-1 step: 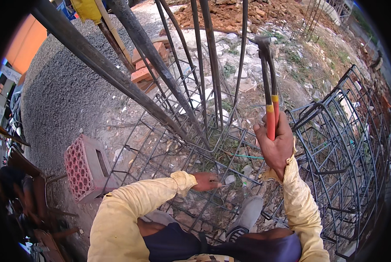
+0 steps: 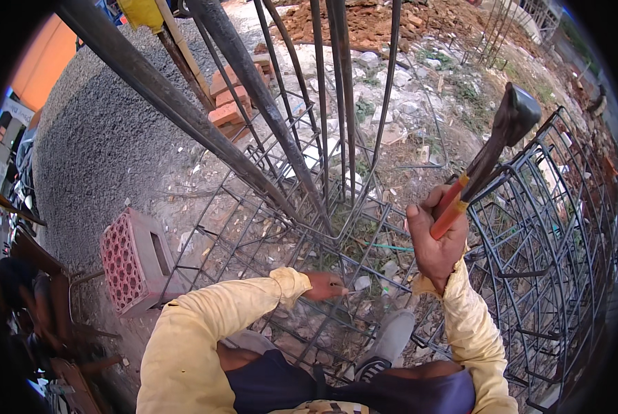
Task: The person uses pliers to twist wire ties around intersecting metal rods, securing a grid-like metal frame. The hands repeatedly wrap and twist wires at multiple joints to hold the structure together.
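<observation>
My right hand [image 2: 441,238] is wrapped round the orange-red handles of a pair of tying pincers [image 2: 465,190], raised at the right with their dark metal head up and to the right. Lower and nearer the middle, my left hand [image 2: 325,286] is over the grid of steel reinforcing bars [image 2: 250,200] near my shoes. Its fingers are pressed together; whatever is between them is too small to make out. Several long upright steel bars [image 2: 347,103] rise from the grid ahead of my hands.
A reddish hollow block [image 2: 140,262] lies left of the grid, with a grey gravel heap [image 2: 95,138] beyond. Bricks [image 2: 230,100] are stacked behind the bars. A bent rebar cage [image 2: 530,228] stands close on the right. Another person [image 2: 36,310] is at the far left edge.
The pincers have swung from upright to a tilt up and right, their head coming closer. My right hand has turned and shifted slightly. My left hand has barely moved.
</observation>
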Demonstrator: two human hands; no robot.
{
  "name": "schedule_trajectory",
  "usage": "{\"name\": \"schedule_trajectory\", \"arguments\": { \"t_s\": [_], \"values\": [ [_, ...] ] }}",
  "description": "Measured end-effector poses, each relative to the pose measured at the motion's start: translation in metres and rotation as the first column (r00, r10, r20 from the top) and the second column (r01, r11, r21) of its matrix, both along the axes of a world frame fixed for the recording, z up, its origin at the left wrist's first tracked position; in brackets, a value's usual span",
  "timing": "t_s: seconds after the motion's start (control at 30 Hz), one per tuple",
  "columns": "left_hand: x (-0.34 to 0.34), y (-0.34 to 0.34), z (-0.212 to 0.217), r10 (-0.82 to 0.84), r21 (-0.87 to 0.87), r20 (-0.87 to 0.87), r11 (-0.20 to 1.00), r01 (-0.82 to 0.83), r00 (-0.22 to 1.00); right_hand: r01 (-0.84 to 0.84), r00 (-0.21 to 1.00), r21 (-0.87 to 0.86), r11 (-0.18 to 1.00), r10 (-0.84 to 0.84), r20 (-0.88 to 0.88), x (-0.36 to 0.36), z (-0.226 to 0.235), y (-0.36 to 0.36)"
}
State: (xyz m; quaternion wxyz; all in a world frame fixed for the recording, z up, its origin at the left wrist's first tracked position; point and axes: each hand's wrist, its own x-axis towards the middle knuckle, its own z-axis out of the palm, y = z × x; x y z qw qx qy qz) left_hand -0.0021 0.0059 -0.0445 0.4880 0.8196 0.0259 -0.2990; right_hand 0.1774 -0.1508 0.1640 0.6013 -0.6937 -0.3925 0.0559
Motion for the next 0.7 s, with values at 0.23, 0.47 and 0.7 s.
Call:
{"name": "schedule_trajectory", "arguments": {
  "t_s": [0.23, 0.47, 0.7],
  "values": [
    [0.018, -0.009, 0.019, -0.081, -0.010, -0.080, 0.997, 0.081, 0.993, 0.043, 0.880, -0.841, 0.539, 0.378, 0.288, -0.008, -0.040, 0.015],
    [-0.005, 0.000, 0.004, -0.051, 0.022, -0.008, 0.998, 0.051, 0.999, -0.030, 0.982, -0.607, 0.794, 0.136, 0.129, -0.030, 0.008, 0.024],
    [0.004, 0.003, 0.019, -0.021, 0.006, -0.103, 1.000, 0.022, 0.994, 0.017, 0.954, -0.888, 0.459, 0.257, 0.151, -0.009, -0.063, 0.019]
  ]
}}
